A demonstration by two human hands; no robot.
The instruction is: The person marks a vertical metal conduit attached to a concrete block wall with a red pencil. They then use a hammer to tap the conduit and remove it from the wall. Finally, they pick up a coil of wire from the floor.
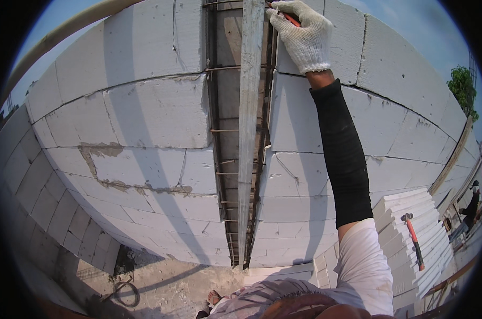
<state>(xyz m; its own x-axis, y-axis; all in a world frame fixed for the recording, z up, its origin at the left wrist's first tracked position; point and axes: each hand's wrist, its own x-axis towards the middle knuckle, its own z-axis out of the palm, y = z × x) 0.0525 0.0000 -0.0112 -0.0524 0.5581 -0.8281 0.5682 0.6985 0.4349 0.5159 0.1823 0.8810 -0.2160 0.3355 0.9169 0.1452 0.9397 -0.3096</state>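
Note:
My right hand (305, 37), in a white knitted glove, is raised at the top of the block wall. Its fingers are closed round a slim red-orange pencil (292, 20), whose dark end is close to the upper part of a long grey metal bar (249, 106). That bar stands upright in front of a vertical gap between the white blocks (156, 111). Inside the gap are steel reinforcing bars with cross ties (225, 130) and grey boards behind. My left hand is outside the picture.
A hammer (413, 242) with a red and black handle lies on stacked white blocks (398, 212) at the right. A coiled hose or cable (125, 294) rests on the rough floor below. Another person (470, 210) is at the far right. A curved pole (65, 32) crosses the upper left.

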